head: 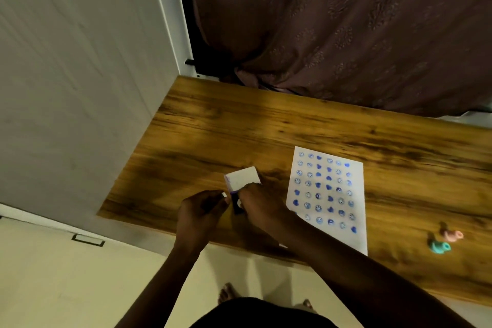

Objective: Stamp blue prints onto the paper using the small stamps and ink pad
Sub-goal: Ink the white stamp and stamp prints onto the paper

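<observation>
A white sheet of paper [327, 194] lies on the wooden table [239, 125], covered with rows of blue smiley and heart prints. Left of it, both hands meet over the ink pad [237, 204], a small dark blue case with a white lid [243, 177] raised behind it. My left hand [202, 210] grips the pad's left side. My right hand [259, 205] holds its right side, fingers partly hiding it. A pink stamp [452, 235] and a teal stamp [439, 246] lie on the table right of the paper, away from both hands.
A brown patterned curtain [346, 29] hangs behind the table's far edge. A white cabinet panel [80, 74] stands at the table's left. The table's near edge crosses under my forearms, with pale floor [80, 287] and my bare feet below.
</observation>
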